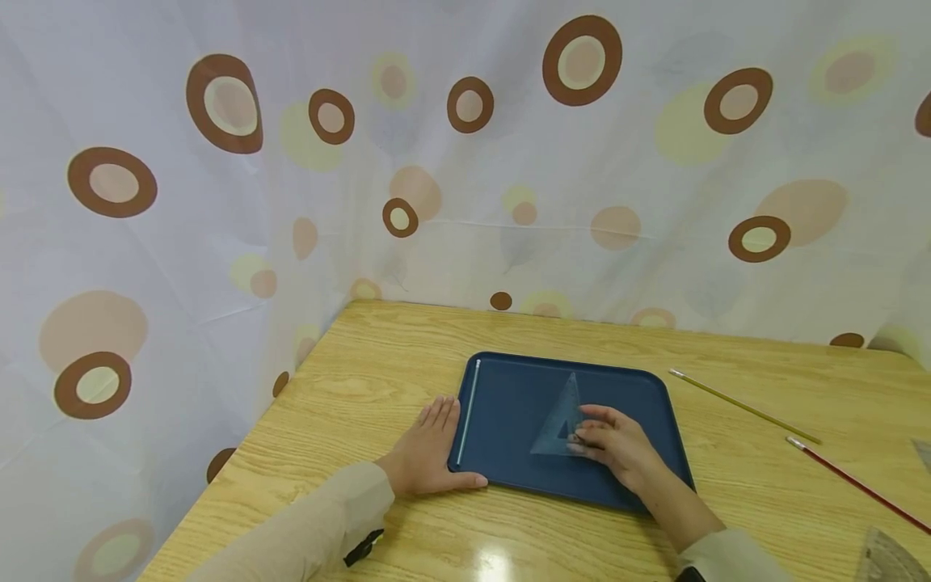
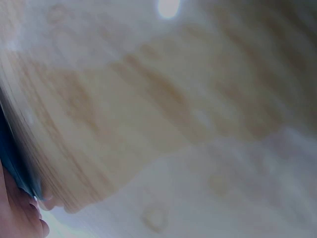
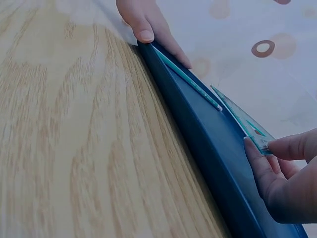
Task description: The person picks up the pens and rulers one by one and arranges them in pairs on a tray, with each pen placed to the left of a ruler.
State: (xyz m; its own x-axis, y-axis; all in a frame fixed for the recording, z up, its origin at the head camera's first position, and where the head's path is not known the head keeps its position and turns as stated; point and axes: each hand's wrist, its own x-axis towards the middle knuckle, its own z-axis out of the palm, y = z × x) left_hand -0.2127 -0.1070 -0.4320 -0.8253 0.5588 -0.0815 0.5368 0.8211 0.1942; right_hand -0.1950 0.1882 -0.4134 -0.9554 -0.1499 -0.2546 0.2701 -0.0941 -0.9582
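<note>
A clear set square (image 1: 558, 416) with a triangular cut-out is pinched by my right hand (image 1: 614, 444) above the blue tray (image 1: 502, 420). In the right wrist view, thumb and fingers grip one end of the set square (image 3: 242, 119), its pointed tip sticking out over the tray (image 3: 208, 144). My left hand (image 1: 429, 453) lies against the tray's left edge, fingers straight and thumb along the near corner. Inside the tray, a light green pencil (image 1: 469, 412) lies along the left side. The left wrist view catches only fingers at the lower left, beside the tray's edge.
Right of the tray, a yellow pencil (image 1: 745, 406) and a red pencil (image 1: 858, 483) lie on the wooden table (image 1: 349, 380). A clear protractor (image 1: 890, 558) is partly visible at the lower right. A patterned curtain (image 1: 451, 178) hangs behind and to the left.
</note>
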